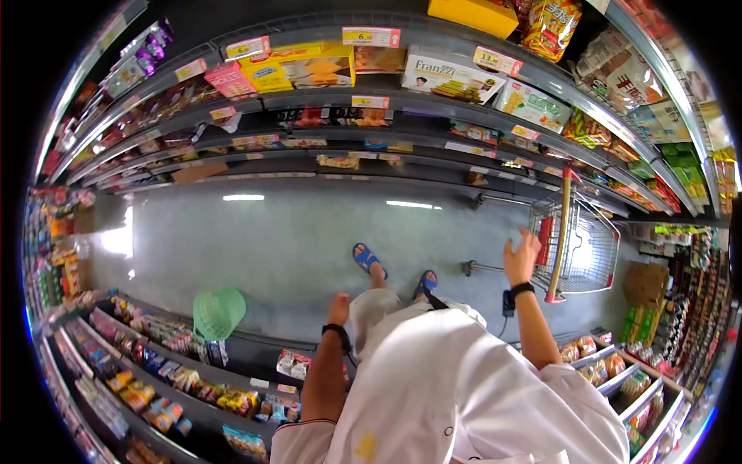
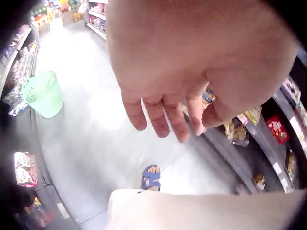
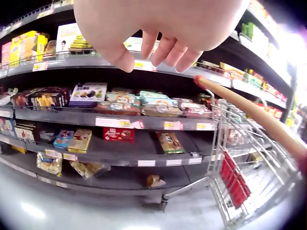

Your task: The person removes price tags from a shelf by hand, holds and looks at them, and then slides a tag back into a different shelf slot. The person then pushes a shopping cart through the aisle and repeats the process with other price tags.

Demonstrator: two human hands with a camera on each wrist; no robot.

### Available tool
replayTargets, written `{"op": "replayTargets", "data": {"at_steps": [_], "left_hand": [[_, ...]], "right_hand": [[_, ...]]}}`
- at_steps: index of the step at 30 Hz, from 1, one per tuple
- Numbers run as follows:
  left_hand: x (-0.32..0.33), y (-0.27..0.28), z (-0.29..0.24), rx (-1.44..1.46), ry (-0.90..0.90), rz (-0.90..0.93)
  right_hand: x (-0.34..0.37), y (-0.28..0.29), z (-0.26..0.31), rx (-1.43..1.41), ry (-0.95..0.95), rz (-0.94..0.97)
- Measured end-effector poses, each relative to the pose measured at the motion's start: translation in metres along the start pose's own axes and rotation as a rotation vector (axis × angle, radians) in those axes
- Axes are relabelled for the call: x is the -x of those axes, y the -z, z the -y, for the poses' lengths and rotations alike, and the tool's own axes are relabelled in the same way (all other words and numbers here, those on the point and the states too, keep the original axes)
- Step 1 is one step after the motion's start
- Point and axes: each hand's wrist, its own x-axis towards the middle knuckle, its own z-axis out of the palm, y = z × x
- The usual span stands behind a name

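The person wears a loose white shirt point(image 1: 417, 379), with a yellow mark point(image 1: 365, 445) on its near left part and a small dark ring point(image 1: 448, 431) right of that. A thin dark stripe edges the left sleeve point(image 1: 301, 443). The bottoms point(image 1: 372, 306) are pale, with a short black strap point(image 1: 437, 301) at the far hem of the shirt. Blue, open-toed sandals point(image 1: 371, 259) have broad straps. Each wrist bears a black band point(image 1: 522, 288); a small black box point(image 1: 508, 303) sits by the right one, with a thin dark cable point(image 1: 503, 329).
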Motion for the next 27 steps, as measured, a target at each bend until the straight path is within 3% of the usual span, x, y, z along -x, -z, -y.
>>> {"op": "replayTargets", "data": {"at_steps": [3, 4, 5, 11, 15, 20, 25, 27], "left_hand": [[-0.057, 0.025, 0.023, -0.065, -0.238, -0.059], [-0.073, 0.036, 0.010, 0.043, -0.173, -0.048], [-0.091, 0.054, -0.011, 0.148, -0.106, -0.036], [-0.190, 0.134, -0.141, 0.074, -0.169, 0.002], [-0.242, 0.159, -0.220, 0.183, -0.242, 0.024], [-0.300, 0.147, -0.289, 0.189, -0.315, 0.021], [-0.351, 0.132, -0.331, 0.055, -0.518, -0.024], [-0.367, 0.136, -0.341, -0.032, -0.498, -0.011]], "right_hand": [[-0.033, -0.014, 0.064, -0.066, 0.102, 0.013], [-0.044, -0.015, 0.085, -0.107, 0.126, 0.030], [-0.053, -0.018, 0.104, -0.149, 0.149, 0.048], [-0.101, -0.043, 0.192, -0.333, 0.259, 0.071], [-0.135, -0.054, 0.235, -0.442, 0.318, 0.102], [-0.181, -0.083, 0.270, -0.539, 0.306, 0.132], [-0.228, -0.119, 0.287, -0.528, 0.335, 0.113], [-0.239, -0.136, 0.289, -0.517, 0.354, 0.091]]}}
